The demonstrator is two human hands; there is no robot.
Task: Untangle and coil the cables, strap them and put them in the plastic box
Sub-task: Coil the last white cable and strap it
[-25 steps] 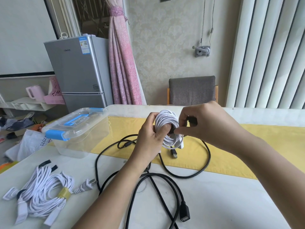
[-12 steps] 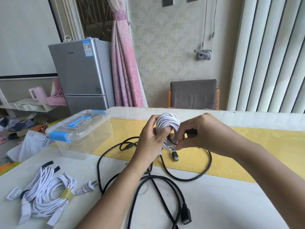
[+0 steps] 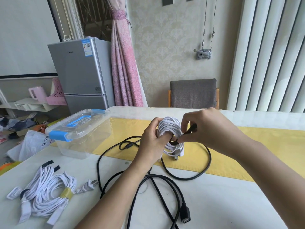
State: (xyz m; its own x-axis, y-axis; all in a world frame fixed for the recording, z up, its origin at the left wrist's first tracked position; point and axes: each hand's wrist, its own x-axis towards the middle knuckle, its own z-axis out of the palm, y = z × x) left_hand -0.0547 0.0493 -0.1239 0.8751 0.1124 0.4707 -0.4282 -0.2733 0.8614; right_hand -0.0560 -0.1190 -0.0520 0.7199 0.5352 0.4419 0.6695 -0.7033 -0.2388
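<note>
The left hand (image 3: 152,142) gripped a white cable coil (image 3: 170,134) above the bench (image 3: 214,200), while the right hand's (image 3: 209,129) fingers (image 3: 182,140) pinched a black strap (image 3: 184,134) against it. Below lay a loose black cable (image 3: 166,180); left stood the closed plastic box (image 3: 79,134).

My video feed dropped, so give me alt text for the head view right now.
The left hand holds a coiled white cable above the table while the right hand wraps a black strap around it. Loose black cable lies below; left are a lidded plastic box and more white cables.
</note>
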